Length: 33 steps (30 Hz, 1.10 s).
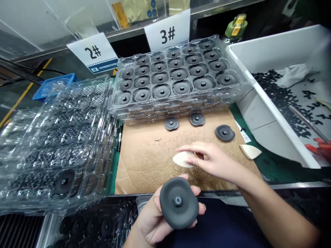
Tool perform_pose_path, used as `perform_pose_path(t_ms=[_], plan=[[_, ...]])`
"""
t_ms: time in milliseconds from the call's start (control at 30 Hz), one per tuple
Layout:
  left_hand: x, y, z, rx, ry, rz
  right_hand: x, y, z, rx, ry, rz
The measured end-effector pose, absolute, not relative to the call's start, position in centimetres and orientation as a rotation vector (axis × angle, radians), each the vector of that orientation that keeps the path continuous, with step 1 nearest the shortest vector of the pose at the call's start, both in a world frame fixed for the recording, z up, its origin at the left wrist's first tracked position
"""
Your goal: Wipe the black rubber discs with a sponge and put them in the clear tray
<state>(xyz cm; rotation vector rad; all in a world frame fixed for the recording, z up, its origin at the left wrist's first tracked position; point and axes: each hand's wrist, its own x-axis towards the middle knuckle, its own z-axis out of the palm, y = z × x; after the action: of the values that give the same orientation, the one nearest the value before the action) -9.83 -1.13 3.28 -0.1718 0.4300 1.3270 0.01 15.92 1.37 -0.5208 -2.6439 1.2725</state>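
My left hand (155,217) is closed around the edge of a black rounded-square disc (191,210), its face and central metal stud turned up toward me. Just beyond it, my right hand (207,158) pinches a cream-coloured, leaf-shaped pad (181,158) between thumb and fingers, over the cardboard sheet (139,155). The pad and the disc are apart. Two similar discs, a left one (171,123) and a middle one (197,119), lie near the trays, and a third disc (224,133) lies farther right. A second cream pad (250,151) rests at the right edge of the cardboard.
Behind the cardboard stands a stack of clear trays (165,103) filled with black discs. More clear trays (103,137) are piled at left, one disc on them. At right, a white bin (279,86) holds small black parts and a red-handled tool (320,148). A green-lidded bottle (236,27) stands behind.
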Motion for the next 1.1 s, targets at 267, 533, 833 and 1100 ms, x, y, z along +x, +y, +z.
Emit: perform_pose_path(t_ms=[267,533,833,1100], plan=[[-10.5,-2.0,1.9,-0.130,0.475,1.433,2.4,11.2,-6.9,-0.824,-2.630,1.000],[-10.6,-1.3,1.3,-0.300,0.670,1.670,0.5,12.0,-5.4,-0.770,-2.503,1.105],[-10.3,-1.1,1.1,-0.162,0.932,1.885,0.1,11.4,-0.3,-0.711,-2.420,1.243],[-9.1,-0.1,2.3,-0.130,1.078,1.929,-1.8,9.3,6.6,-0.218,-2.368,1.074]])
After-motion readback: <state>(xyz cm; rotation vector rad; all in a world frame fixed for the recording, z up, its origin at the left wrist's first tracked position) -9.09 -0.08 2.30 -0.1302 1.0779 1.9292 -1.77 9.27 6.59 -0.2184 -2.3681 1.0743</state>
